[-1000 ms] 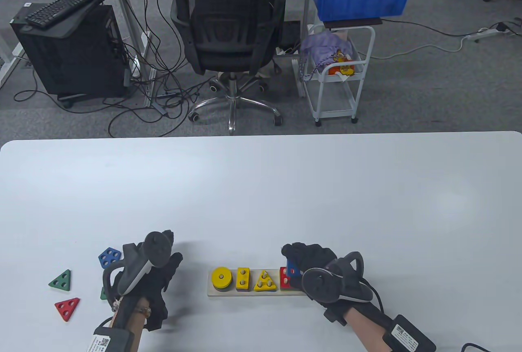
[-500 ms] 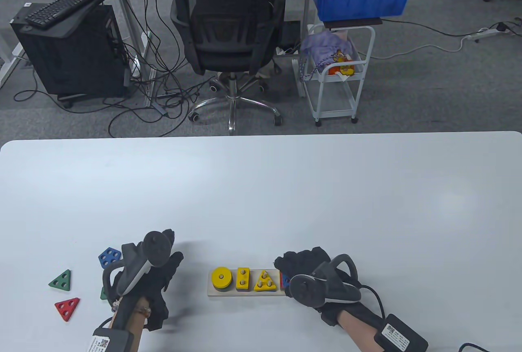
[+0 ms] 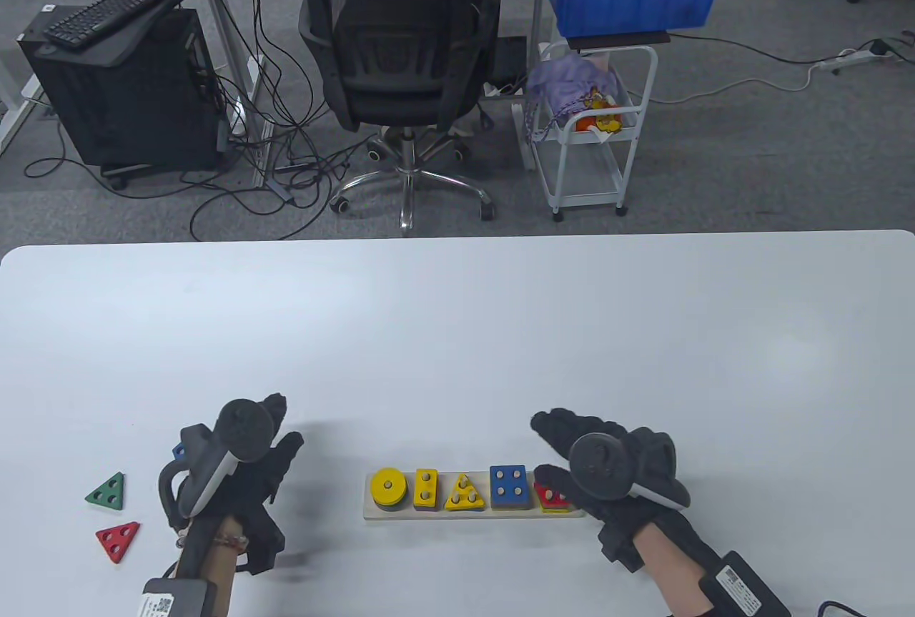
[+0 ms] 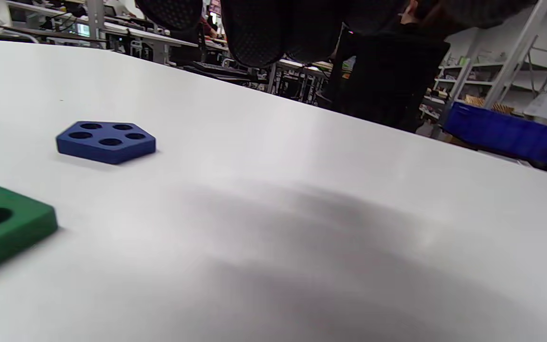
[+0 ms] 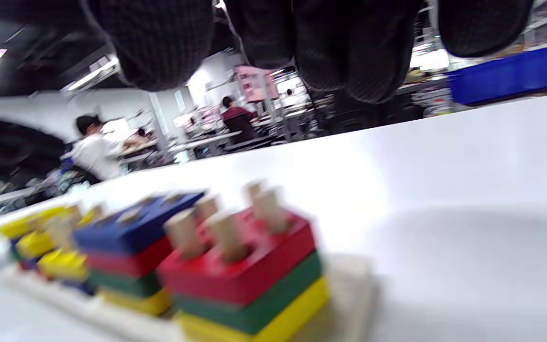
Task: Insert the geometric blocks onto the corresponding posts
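Note:
A wooden post board (image 3: 472, 513) holds stacks topped by a yellow disc (image 3: 388, 487), a yellow rectangle (image 3: 426, 488), a yellow triangle (image 3: 465, 493), a blue square (image 3: 509, 486) and a red pentagon (image 3: 550, 499). My right hand (image 3: 543, 449) is open and empty over the board's right end, partly hiding the red pentagon. In the right wrist view the blue square (image 5: 136, 228) and the red pentagon (image 5: 240, 266) sit on their posts. My left hand (image 3: 284, 424) is open and empty, beside a loose blue pentagon (image 4: 106, 141) and a green block (image 4: 3, 228).
A green triangle (image 3: 107, 492) and a red triangle (image 3: 118, 540) lie loose at the table's front left. The blue pentagon (image 3: 179, 451) shows partly behind my left hand's tracker. The white table (image 3: 457, 331) stretches away behind the board.
My right hand set the blue square down on its posts, let go and moved off to the right, uncovering it. My left hand shifted a little to the left.

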{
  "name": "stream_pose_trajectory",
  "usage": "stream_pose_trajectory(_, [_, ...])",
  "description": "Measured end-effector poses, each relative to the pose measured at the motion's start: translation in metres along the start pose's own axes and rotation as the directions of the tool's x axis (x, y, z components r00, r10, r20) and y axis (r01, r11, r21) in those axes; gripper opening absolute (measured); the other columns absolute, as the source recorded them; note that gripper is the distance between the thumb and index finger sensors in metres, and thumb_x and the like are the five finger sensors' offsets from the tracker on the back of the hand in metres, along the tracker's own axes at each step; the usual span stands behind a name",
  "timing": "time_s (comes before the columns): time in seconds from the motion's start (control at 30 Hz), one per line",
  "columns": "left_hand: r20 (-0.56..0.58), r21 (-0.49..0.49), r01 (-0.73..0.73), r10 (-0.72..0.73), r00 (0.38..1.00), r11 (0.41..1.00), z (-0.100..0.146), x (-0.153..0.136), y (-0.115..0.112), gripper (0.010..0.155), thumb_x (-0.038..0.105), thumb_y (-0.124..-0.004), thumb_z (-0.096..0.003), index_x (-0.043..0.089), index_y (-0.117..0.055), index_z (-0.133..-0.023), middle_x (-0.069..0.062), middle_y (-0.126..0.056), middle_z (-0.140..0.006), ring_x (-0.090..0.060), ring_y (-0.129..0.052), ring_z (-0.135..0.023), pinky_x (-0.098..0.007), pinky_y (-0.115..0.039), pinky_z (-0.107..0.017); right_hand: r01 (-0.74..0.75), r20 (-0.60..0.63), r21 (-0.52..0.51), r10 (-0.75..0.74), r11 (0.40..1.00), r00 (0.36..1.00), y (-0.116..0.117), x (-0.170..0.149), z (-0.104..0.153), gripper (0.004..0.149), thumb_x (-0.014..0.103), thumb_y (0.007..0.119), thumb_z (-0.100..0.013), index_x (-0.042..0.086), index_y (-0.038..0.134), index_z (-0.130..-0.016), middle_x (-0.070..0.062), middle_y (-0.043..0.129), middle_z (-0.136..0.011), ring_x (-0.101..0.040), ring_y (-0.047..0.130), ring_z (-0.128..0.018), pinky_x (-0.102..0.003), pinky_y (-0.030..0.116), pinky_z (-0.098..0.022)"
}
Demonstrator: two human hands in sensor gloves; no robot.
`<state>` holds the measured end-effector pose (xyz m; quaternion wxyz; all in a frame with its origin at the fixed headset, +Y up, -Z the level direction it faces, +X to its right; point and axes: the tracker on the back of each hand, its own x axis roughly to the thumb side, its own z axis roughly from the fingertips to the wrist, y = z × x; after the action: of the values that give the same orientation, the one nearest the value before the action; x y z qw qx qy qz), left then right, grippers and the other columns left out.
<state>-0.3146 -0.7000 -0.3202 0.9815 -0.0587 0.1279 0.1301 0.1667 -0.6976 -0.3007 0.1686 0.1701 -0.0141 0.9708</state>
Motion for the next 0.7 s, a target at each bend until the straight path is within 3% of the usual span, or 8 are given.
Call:
stream_pose_trajectory(0.23, [-0.112,0.04,-0.117,0.121,0.986,0.992,-0.01,-0.048,0.029,0.067,0.055,-0.073,-0.0444,0.04,-0.054,-0.106,0.009,-0.064,-0.116,-0.021,-0.073,-0.106,-0.05,-0.059,-0.078,0.046,-0.17,-0.023,-0.049,0.999,0.984,-0.014,-0.045,0.009,0.064,0.045,0.078,-0.048,0.013,0.066,-0.103,-0.022,0.07,-0.103,-0.047,0.079,-0.088,-0.072,0.063,-0.06])
stream_pose_trajectory(0.3, [-0.159,0.024,-0.051,0.054,0.986,0.998,-0.016,-0.054,0.028,0.066,0.052,-0.076,-0.0444,0.039,-0.056,-0.106,0.008,-0.066,-0.114,-0.021,-0.076,-0.103,-0.049,-0.061,-0.077,0.045,-0.182,-0.012,-0.046,0.999,0.982,-0.013,-0.047,0.008,0.064,0.045,0.078,-0.049,0.013,0.066,-0.102,-0.022,0.07,-0.103,-0.048,0.078,-0.088,-0.072,0.063,-0.06])
stream_pose_trajectory(0.37, [-0.224,-0.063,0.088,-0.1,0.969,0.994,-0.028,-0.056,0.023,0.066,0.051,-0.078,-0.0436,0.039,-0.058,-0.105,0.007,-0.067,-0.114,-0.021,-0.077,-0.103,-0.049,-0.061,-0.077,0.041,-0.184,0.004,-0.04,0.999,0.982,-0.011,-0.048,0.007,0.064,0.045,0.078,-0.048,0.013,0.066,-0.102,-0.022,0.07,-0.103,-0.047,0.078,-0.088,-0.072,0.063,-0.06])
stream_pose_trajectory(0.5, [-0.249,-0.185,0.269,-0.31,0.918,0.945,-0.052,-0.057,0.006,0.066,0.048,-0.082,-0.0416,0.042,-0.06,-0.104,0.01,-0.066,-0.115,-0.018,-0.075,-0.105,-0.049,-0.06,-0.079,0.023,-0.179,0.028,-0.017,0.999,0.984,-0.009,-0.046,0.007,0.063,0.045,0.077,-0.049,0.014,0.066,-0.102,-0.022,0.071,-0.103,-0.048,0.079,-0.088,-0.073,0.063,-0.06])
stream_pose_trajectory(0.7, [-0.321,-0.34,0.357,-0.464,0.826,0.87,-0.077,-0.055,-0.019,0.071,0.05,-0.084,-0.0391,0.042,-0.059,-0.105,0.008,-0.063,-0.117,-0.021,-0.076,-0.105,-0.049,-0.06,-0.079,0.018,-0.183,0.045,-0.01,0.999,0.983,-0.009,-0.046,0.007,0.063,0.045,0.077,-0.049,0.014,0.066,-0.102,-0.022,0.07,-0.103,-0.048,0.078,-0.088,-0.073,0.062,-0.06])
